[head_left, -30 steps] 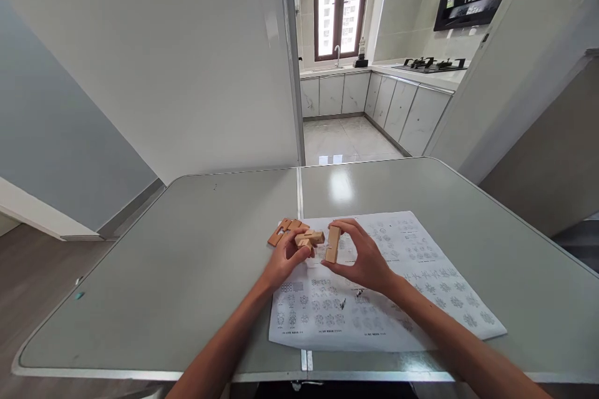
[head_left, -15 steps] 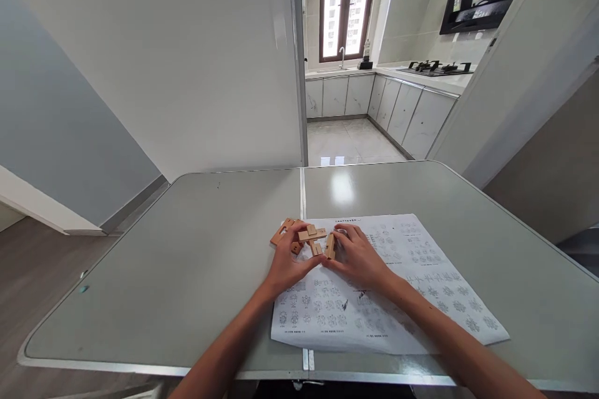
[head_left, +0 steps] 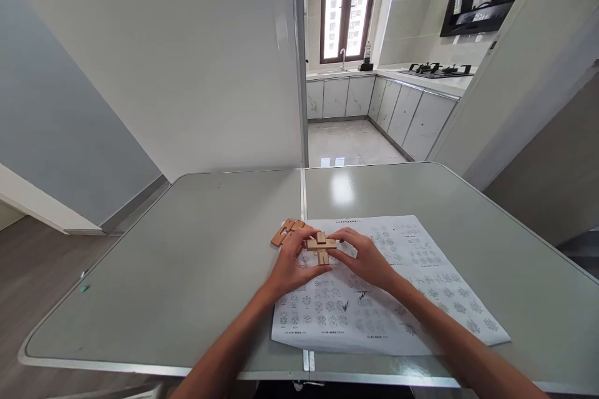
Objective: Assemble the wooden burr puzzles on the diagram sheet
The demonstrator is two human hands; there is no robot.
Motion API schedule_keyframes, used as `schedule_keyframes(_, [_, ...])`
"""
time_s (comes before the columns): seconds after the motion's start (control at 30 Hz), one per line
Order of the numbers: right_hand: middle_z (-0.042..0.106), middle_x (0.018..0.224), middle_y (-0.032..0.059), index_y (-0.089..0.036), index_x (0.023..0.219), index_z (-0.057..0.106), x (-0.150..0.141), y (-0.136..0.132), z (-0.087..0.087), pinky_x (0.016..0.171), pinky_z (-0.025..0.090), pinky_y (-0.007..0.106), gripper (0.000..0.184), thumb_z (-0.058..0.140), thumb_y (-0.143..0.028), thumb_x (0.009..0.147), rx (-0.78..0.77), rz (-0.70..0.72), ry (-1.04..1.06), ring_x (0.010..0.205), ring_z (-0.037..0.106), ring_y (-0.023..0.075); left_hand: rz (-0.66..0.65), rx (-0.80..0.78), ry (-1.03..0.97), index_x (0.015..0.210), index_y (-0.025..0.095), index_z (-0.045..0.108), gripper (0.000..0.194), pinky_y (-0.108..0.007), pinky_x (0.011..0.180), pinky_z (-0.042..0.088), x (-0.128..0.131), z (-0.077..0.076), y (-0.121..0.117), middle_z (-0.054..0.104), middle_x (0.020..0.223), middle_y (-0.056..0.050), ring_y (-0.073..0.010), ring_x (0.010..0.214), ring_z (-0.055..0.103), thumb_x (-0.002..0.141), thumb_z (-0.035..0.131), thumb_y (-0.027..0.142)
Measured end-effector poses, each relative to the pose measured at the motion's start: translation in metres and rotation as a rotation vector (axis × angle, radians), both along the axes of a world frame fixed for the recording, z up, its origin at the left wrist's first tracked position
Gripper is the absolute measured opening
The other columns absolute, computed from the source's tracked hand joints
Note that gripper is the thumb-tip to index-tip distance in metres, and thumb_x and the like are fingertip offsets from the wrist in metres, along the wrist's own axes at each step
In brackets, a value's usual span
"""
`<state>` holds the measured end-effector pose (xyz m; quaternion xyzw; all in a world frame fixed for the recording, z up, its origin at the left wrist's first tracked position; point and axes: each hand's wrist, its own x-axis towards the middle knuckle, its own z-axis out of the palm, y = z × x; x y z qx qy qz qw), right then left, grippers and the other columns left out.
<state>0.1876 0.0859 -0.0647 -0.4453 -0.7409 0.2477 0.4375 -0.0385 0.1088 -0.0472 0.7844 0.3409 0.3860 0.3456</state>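
Observation:
Between my two hands is a small cluster of interlocked wooden puzzle pieces (head_left: 322, 245), light tan, with one bar lying crosswise and others crossing it. My left hand (head_left: 296, 265) grips the cluster from the left, its thumb at the lower end and fingers at the upper left. From the right, my right hand (head_left: 364, 255) pinches the cluster with thumb and fingertips. Darker reddish-brown wooden pieces (head_left: 283, 232) lie just behind my left hand, partly hidden by it. Below the hands is a large printed sheet (head_left: 327, 315) with rows of small diagrams.
The sheet lies on a grey-green folding table (head_left: 163, 280) with a metal seam (head_left: 302, 193) down its middle. A small green bit (head_left: 84, 288) sits near the left edge. Beyond the table are a kitchen counter (head_left: 350, 73) and a gas stove (head_left: 437, 70).
The separate piece in my right hand has moved left to the cluster, and my right hand now touches it. The cluster has shifted slightly right and turned more level.

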Motion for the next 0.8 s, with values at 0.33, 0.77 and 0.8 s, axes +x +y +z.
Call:
schedule_keyframes(0.33, [0.072,0.089,0.0039,-0.023,0.104,0.067,0.001,-0.004,0.014,0.081,0.055,0.035,0.032,0.055,-0.052,0.103,-0.169,0.095,0.205,0.084,0.067,0.0212,0.154,0.125,0.104,0.125,0.026,0.058,0.060,-0.045,0.102,0.049,0.000,-0.009,0.008,0.064,0.123,-0.008,-0.0289,0.116,0.061,0.077,0.088,0.045])
schedule_keyframes(0.77, [0.062,0.064,0.0015,-0.025,0.074,0.054,0.005,0.006,-0.002,0.055,0.039,0.031,0.050,0.036,-0.060,0.104,-0.287,-0.279,-0.076,0.056,0.054,0.0188,0.191,0.227,0.426,0.132,0.030,0.062,0.060,-0.057,0.111,0.038,-0.012,-0.014,0.017,0.049,0.145,-0.012,-0.0378,0.137,0.041,0.079,0.085,0.046])
schedule_keyframes(0.8, [0.065,0.065,0.0022,-0.024,0.074,0.055,0.004,0.006,-0.004,0.055,0.038,0.031,0.049,0.038,-0.058,0.104,-0.288,-0.295,-0.158,0.056,0.055,0.0191,0.180,0.240,0.451,0.131,0.030,0.063,0.060,-0.058,0.111,0.037,-0.012,-0.016,0.018,0.049,0.147,-0.012,-0.0389,0.138,0.039,0.078,0.085,0.047])
